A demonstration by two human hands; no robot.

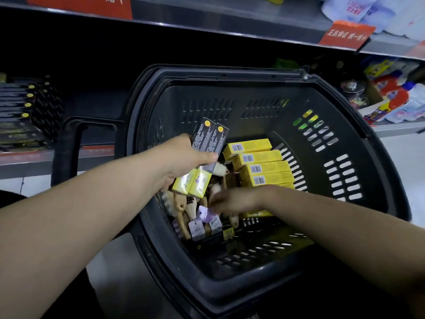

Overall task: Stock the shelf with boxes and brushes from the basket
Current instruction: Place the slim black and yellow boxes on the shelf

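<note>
Black slotted basket [230,107], set before the shelving. Holds a row of yellow boxes [262,166] side by side toward the right wall, barcodes up, and wooden-handled brushes [181,208] with paper tags [196,227] jumbled on the bottom, touching the boxes. Low shelf [23,157] at left. Bears stacked dark boxes [16,107] with yellow dots. Right-hand shelf [400,128]. Carries bottles and pouches [395,95]. Pale floor [404,157] beneath.

You get a dim, soft picture: the shelf recess [92,65] behind the basket [230,75] is nearly black, your right hand [232,201] is smeared by motion blur, the floor [404,162] at right shines pale, and wide-angle distortion bows the shelf edges [207,25].
</note>
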